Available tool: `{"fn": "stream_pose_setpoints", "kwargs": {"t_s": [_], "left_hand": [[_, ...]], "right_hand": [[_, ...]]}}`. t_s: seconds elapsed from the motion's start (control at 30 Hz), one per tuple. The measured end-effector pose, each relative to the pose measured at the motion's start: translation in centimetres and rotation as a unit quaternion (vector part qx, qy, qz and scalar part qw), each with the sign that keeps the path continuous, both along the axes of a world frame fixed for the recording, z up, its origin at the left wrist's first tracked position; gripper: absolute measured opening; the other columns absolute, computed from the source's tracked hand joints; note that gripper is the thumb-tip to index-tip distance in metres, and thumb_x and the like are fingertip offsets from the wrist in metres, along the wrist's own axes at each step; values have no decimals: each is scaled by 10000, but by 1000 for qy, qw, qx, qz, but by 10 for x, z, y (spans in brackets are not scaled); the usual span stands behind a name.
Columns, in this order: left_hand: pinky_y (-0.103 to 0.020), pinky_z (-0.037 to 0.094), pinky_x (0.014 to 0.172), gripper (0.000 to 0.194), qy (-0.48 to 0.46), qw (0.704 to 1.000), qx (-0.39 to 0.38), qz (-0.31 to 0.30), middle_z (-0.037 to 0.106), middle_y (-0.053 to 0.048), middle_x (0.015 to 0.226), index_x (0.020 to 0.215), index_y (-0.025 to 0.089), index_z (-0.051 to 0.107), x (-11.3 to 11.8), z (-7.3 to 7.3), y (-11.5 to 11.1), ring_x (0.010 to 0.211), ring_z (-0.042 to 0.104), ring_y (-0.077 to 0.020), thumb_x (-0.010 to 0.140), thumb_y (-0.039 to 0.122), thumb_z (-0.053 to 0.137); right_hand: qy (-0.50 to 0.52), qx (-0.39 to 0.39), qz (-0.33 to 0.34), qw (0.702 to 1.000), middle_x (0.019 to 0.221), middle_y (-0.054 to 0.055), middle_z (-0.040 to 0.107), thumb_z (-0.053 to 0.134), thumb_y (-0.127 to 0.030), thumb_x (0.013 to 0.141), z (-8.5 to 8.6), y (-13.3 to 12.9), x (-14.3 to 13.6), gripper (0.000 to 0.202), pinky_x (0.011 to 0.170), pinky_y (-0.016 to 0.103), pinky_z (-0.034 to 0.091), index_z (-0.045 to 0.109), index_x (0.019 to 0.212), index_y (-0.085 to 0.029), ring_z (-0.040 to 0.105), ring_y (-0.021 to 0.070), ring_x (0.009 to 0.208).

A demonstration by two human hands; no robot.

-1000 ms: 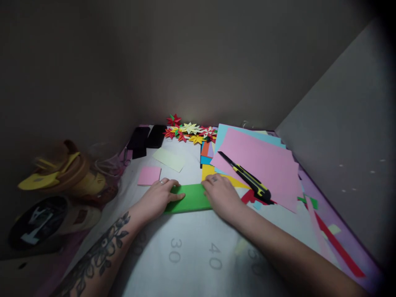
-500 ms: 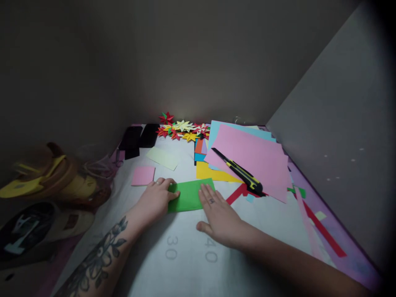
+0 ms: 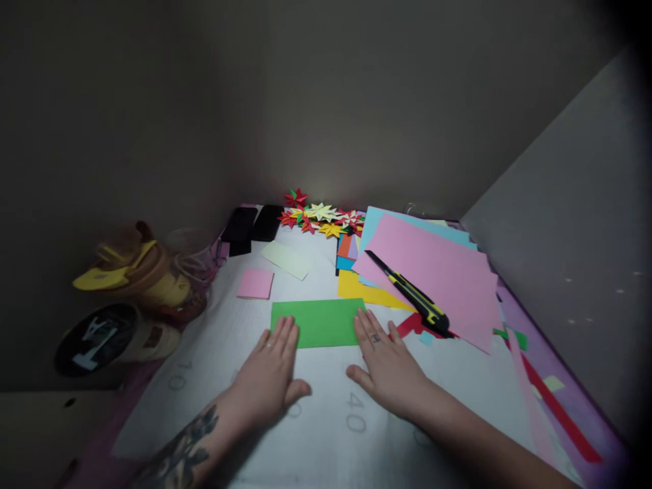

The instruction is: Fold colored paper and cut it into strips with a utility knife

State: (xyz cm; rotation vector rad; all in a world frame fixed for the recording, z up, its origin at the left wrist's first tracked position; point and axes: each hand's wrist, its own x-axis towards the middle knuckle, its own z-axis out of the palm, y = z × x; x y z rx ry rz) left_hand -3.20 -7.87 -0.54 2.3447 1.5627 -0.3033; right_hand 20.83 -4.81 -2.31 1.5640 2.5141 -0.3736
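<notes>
A green paper rectangle point(image 3: 326, 322) lies flat on the white sheet with printed numbers point(image 3: 326, 441). My left hand point(image 3: 272, 370) rests on its lower left corner, fingers stretched and the thumb pointing right. Across from it, my right hand point(image 3: 387, 363) has its fingertips on the right edge of the paper, fingers spread. Neither hand grips anything. Beyond the left hand lie a small pink paper square point(image 3: 255, 283) and a pale green paper strip point(image 3: 286, 259).
A utility knife point(image 3: 410, 292) lies on the pink sheets point(image 3: 443, 272) at right. Folded paper stars point(image 3: 320, 212) sit along the back, beside dark flat phone-like objects point(image 3: 267, 224). Red strips point(image 3: 560, 407) lie on the right edge. A yellow-lidded container point(image 3: 147, 272) and a cap point(image 3: 102, 339) are at left.
My left hand has let go of the green paper's left end and lies flat on its lower corner. My right hand stays at the right end. The view has shifted slightly.
</notes>
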Motion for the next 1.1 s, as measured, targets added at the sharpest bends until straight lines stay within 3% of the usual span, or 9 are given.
{"fn": "stream_pose_setpoints", "kwargs": {"t_s": [0.13,0.3,0.4,0.53,0.73,0.83,0.9,1.0,1.1], "left_hand": [[-490,217,1125,826,52,998,-9,39,81,-203,1517,1457,20,233,-31,8,-19,1416,79,-313,836,499,492],[-521,244,1108,808,90,995,-1,49,188,-232,1492,1406,-3,350,-15,17,-9,1400,175,-340,805,503,540],[-533,243,1102,786,87,994,40,47,224,-262,1475,1380,-23,390,5,12,2,1389,189,-375,812,500,543],[-513,258,1103,740,5,997,68,-39,179,-205,1506,1440,42,304,18,-4,6,1399,147,-359,864,478,465],[-508,312,1075,821,-1,998,52,-34,218,-222,1491,1415,45,360,-11,-8,-6,1382,232,-366,783,530,561],[-537,346,1038,650,-11,998,56,-11,381,-205,1440,1331,91,495,-23,-1,-1,1340,342,-368,794,449,573],[-532,359,1023,393,-40,996,77,-1,532,-163,1346,1160,147,635,-23,4,12,1288,434,-342,864,366,499],[-444,412,983,227,-90,991,101,-4,621,-136,1231,923,162,688,-14,8,38,1147,558,-282,885,244,481],[-391,426,947,265,-132,986,103,-17,607,-118,1225,1076,159,627,-5,12,58,1103,550,-262,814,183,588]], "right_hand": [[6,-6,-10,1000,1530,177,51,478,-459,849,1,1,-1,815,1117,577,119,190,1469,-17,36,321,1422],[4,-8,-28,1000,1522,197,54,479,-430,854,3,-5,-7,792,1126,564,100,215,1456,12,23,342,1417],[36,-1,0,999,1526,195,68,480,-414,862,3,-10,-20,770,1130,562,91,227,1457,5,10,346,1417],[117,-8,98,988,1542,158,54,427,-447,899,0,-11,-33,748,1153,489,113,186,1479,-42,-2,305,1425],[78,-54,61,994,1538,173,81,524,-453,850,7,-10,-4,814,1142,513,135,204,1475,-41,52,335,1422],[40,-59,34,997,1512,203,209,590,-409,824,17,-3,10,766,1122,563,141,324,1434,-29,125,370,1409],[43,-30,33,998,1453,190,376,568,-372,855,23,7,10,571,1115,568,139,504,1326,-57,200,372,1391],[83,19,58,995,1327,138,551,539,-288,882,27,28,1,289,1107,513,187,663,1082,-121,364,329,1314],[141,32,79,986,1273,123,574,624,-262,816,26,47,-9,293,1034,416,313,625,1084,-141,470,273,1194]]}}
